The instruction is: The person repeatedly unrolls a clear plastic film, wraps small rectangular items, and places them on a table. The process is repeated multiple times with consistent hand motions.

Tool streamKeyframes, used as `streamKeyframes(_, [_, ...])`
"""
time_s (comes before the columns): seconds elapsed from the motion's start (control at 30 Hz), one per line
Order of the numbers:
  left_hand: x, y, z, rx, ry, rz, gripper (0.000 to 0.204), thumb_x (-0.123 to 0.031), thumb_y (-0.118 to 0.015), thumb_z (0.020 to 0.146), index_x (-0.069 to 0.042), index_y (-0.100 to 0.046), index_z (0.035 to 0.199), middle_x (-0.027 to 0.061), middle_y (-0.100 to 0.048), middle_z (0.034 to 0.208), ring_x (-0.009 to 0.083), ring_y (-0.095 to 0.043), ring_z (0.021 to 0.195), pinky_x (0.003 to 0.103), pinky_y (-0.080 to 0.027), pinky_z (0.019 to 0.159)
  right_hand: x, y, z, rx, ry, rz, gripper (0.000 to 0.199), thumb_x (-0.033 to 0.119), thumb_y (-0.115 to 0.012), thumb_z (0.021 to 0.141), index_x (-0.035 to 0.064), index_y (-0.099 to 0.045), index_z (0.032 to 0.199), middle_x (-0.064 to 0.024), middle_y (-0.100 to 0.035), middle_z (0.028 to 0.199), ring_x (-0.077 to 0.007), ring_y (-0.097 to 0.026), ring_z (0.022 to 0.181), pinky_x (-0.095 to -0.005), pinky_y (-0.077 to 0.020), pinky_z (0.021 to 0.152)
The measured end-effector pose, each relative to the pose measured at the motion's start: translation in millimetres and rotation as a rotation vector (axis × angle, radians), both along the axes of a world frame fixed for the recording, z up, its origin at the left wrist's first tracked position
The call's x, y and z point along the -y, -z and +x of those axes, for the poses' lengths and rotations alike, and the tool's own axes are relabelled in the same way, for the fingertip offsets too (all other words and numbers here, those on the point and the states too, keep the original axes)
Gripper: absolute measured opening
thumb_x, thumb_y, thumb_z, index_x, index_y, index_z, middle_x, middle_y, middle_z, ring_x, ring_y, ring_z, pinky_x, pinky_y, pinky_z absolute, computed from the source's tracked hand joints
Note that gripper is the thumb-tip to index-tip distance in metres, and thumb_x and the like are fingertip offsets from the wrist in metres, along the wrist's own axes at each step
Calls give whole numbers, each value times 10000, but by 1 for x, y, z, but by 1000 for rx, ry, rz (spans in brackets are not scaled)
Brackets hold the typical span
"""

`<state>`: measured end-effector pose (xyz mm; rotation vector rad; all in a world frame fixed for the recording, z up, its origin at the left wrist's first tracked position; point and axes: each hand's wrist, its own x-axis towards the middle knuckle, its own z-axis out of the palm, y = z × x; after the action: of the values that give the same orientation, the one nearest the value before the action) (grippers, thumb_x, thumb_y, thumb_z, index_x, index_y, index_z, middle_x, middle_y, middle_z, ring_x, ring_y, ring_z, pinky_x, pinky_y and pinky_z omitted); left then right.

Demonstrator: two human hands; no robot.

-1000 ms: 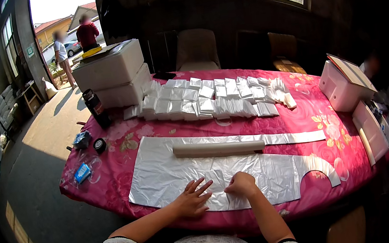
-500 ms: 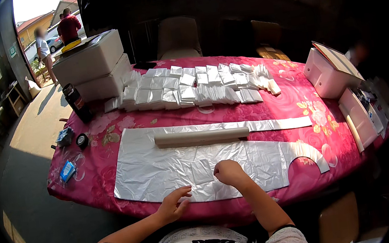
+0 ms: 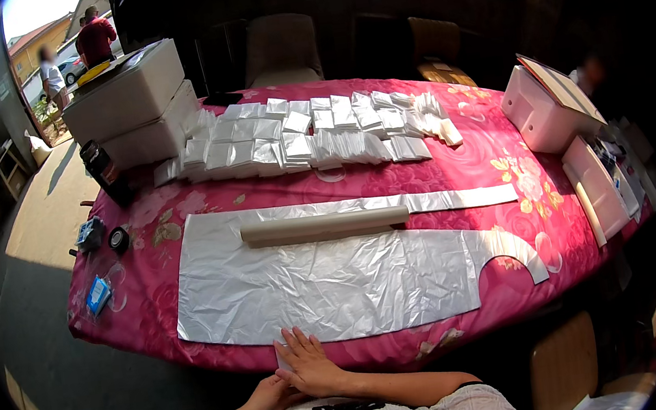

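My right hand (image 3: 312, 368) lies across my left at the table's near edge, its fingers stretched out and spread. Underneath it, my left hand (image 3: 267, 398) is curled, with its fingertips partly covered. A small folded white plastic packet (image 3: 283, 360) shows between the two hands, held by the left. Just beyond them, a thin white plastic apron (image 3: 330, 287) is spread flat, with a curved neck strap at its right end. A long grey bar (image 3: 324, 224) rests on its far part.
Rows of folded white packets (image 3: 253, 130) cover the far side of the pink flowered tablecloth (image 3: 212, 196). White foam boxes (image 3: 127, 98), a dark bottle (image 3: 103, 171), a tape roll (image 3: 118, 240) and a blue packet (image 3: 98, 295) stand at left. Another foam box (image 3: 536, 115) is at right.
The folded packet has gone from the apron's middle to my hands at the near edge. My right hand has moved left and nearer, opening over the left hand. The view has shifted slightly.
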<state>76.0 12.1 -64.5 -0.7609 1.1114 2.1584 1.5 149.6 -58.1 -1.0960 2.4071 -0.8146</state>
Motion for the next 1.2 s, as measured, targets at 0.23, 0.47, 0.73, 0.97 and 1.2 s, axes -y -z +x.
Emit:
streamKeyframes(0.23, [10,-52,-42,-403,762,-747,287,-89,-558,861,-13,-568,1137,78,-625,1017,86,-580,881,226,-459,789,-45,-69,-62,-137,-341,-94,246,195,-589,775,109,-590,1006,-111,-496,1192,-301,-332,1258,-542,-148,1053])
streamKeyframes(0.47, [-11,-65,-96,-534,501,-473,398,-72,-576,851,-19,-479,1233,82,-588,1111,135,-555,1035,258,-437,886,-160,-80,-234,413,514,-549,113,121,-646,804,34,-640,876,-29,-639,835,-107,-579,776,-236,-443,700])
streamKeyframes(0.73, [-33,-68,-133,-472,689,-343,352,-65,-532,876,-37,-495,1224,67,-558,1182,151,-529,1082,289,-404,936,-272,-34,-448,-152,1253,-666,318,201,-661,766,-4,-604,1003,-103,-644,874,-189,-609,751,-283,-469,715])
streamKeyframes(0.97, [-31,-65,-136,-490,671,-326,351,-113,-550,881,-47,-502,1223,66,-568,1163,142,-544,1055,279,-425,915,-230,-30,-442,-470,1334,97,486,339,-663,727,7,-577,1072,-204,-515,1157,-345,-435,1118,-426,-366,929])
streamKeyframes(1.2, [-32,-68,-125,-588,733,-372,360,-115,-516,895,-56,-481,1248,68,-544,1205,159,-520,1105,299,-401,942,-192,-54,-310,-595,574,-153,414,281,-659,754,29,-585,1075,-163,-537,1141,-332,-450,1103,-418,-341,958])
